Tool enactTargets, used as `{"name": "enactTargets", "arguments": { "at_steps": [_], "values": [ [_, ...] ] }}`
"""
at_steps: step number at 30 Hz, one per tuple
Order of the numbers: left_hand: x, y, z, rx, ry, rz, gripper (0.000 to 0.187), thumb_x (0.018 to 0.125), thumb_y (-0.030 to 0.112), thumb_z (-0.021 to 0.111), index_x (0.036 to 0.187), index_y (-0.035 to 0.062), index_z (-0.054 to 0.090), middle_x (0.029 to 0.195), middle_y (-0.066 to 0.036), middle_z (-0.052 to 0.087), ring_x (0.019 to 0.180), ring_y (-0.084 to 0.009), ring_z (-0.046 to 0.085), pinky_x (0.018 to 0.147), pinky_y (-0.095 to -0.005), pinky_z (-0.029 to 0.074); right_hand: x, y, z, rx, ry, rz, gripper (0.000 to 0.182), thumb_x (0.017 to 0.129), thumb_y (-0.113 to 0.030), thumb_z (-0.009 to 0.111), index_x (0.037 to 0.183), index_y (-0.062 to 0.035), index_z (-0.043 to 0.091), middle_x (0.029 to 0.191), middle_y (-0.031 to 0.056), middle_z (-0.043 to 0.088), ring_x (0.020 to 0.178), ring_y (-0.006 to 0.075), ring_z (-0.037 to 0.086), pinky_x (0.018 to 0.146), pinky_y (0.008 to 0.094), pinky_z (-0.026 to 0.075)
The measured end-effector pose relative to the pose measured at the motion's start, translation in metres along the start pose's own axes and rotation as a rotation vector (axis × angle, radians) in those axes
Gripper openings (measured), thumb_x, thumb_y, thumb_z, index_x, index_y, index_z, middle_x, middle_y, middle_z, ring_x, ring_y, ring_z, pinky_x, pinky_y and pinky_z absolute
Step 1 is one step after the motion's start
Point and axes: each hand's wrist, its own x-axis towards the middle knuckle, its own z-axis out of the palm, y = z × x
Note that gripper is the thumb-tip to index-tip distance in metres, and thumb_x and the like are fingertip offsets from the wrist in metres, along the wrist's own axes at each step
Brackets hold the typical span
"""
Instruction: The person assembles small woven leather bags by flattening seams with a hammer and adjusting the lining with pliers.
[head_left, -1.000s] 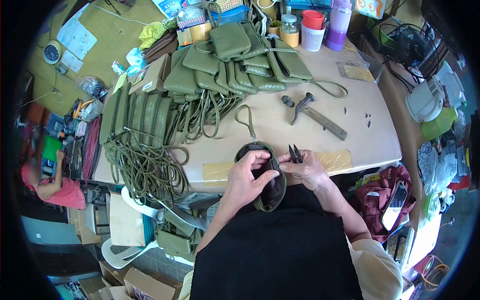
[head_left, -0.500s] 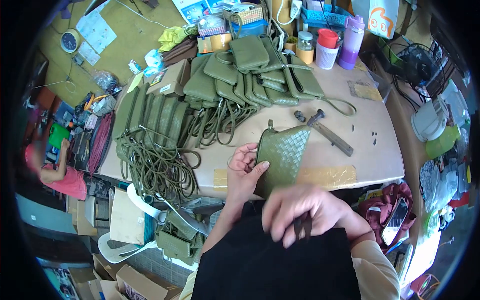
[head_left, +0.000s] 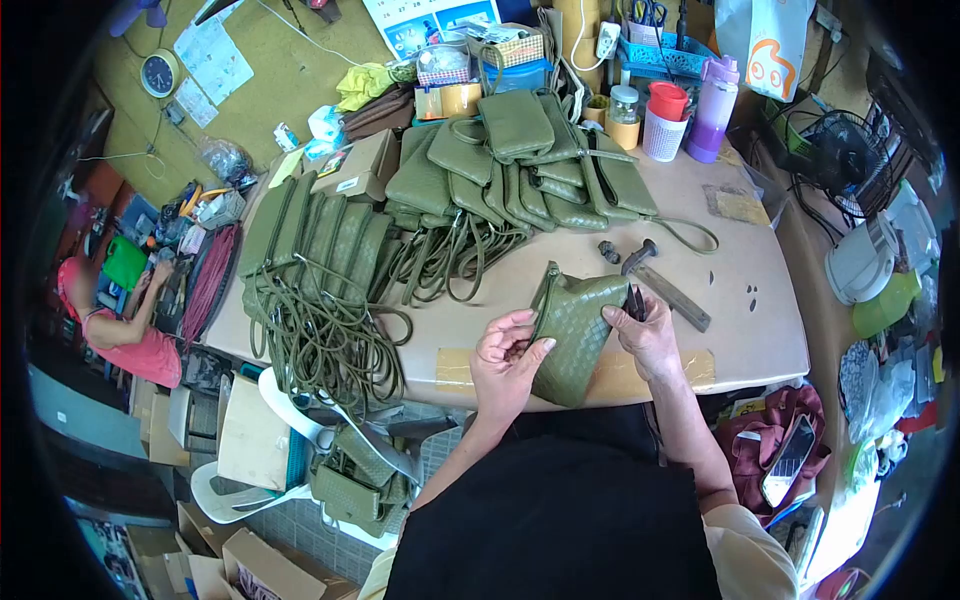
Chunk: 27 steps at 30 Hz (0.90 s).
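A green woven-pattern pouch (head_left: 580,335) is held up over the table's front edge, tilted, with its zipper edge toward the left. My left hand (head_left: 508,358) pinches that zipper side between thumb and fingers. At the pouch's upper right corner my right hand (head_left: 648,335) is closed, thumb against the material. A small dark object (head_left: 636,302) pokes out from the right fingers; its kind cannot be made out. Behind the pouch, a hammer (head_left: 668,290) with a wooden handle lies on the table (head_left: 755,330).
Green pouches (head_left: 515,125) are piled at the back, and more stand in a row (head_left: 325,235) at the left with tangled straps (head_left: 330,340). A purple bottle (head_left: 713,110) and a red-lidded cup (head_left: 664,125) stand at the back right. Another person (head_left: 130,330) sits far left.
My right hand has moved up and forward from in front of my body to the pouch's right corner. The pouch has shifted slightly down and turned in my left hand.
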Motion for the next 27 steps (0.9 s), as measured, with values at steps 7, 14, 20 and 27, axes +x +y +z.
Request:
{"name": "enactTargets", "arguments": {
  "at_steps": [7, 14, 20, 27],
  "values": [
    [0.006, 0.002, 0.001, -0.399, -0.024, -0.183, 0.053, 0.081, -0.007, 0.070, 0.128, -0.0043, 0.048, 0.112, -0.013, 0.063, 0.095, -0.0127, 0.064, 0.084, -0.0247, 0.053, 0.013, 0.019, -0.004, -0.081, 0.064, 0.013, 0.022, 0.082, -0.012, 0.076, 0.092, -0.0018, 0.059, 0.076, -0.0024, 0.059, 0.065, 0.0039, 0.049, 0.058, 0.0209, 0.041],
    [0.011, 0.005, -0.001, -0.205, -0.108, -0.091, 0.058, 0.081, -0.006, 0.071, 0.133, -0.0027, 0.047, 0.112, -0.012, 0.063, 0.095, -0.0097, 0.061, 0.082, -0.0222, 0.051, 0.015, 0.023, 0.001, -0.140, 0.031, -0.126, 0.020, 0.083, -0.010, 0.074, 0.091, -0.0029, 0.057, 0.076, -0.0021, 0.060, 0.066, 0.0038, 0.049, 0.062, 0.0212, 0.042],
    [0.012, 0.006, 0.004, 0.017, 0.055, 0.056, 0.047, 0.081, -0.004, 0.072, 0.125, -0.0017, 0.056, 0.101, -0.007, 0.065, 0.080, -0.0053, 0.059, 0.071, -0.0190, 0.049, 0.010, 0.018, 0.009, -0.139, 0.035, -0.244, 0.018, 0.084, -0.006, 0.072, 0.092, -0.0020, 0.056, 0.078, -0.0006, 0.062, 0.068, 0.0039, 0.051, 0.063, 0.0212, 0.042],
    [0.016, -0.019, -0.007, 0.190, 0.148, 0.262, 0.008, 0.086, 0.001, 0.069, 0.092, -0.0006, 0.064, 0.086, -0.007, 0.066, 0.073, -0.0056, 0.058, 0.063, -0.0198, 0.048, 0.009, 0.017, 0.009, -0.251, 0.046, -0.231, 0.018, 0.083, -0.006, 0.072, 0.091, -0.0006, 0.057, 0.077, 0.0018, 0.064, 0.067, 0.0044, 0.053, 0.062, 0.0219, 0.044]
  ]
}}
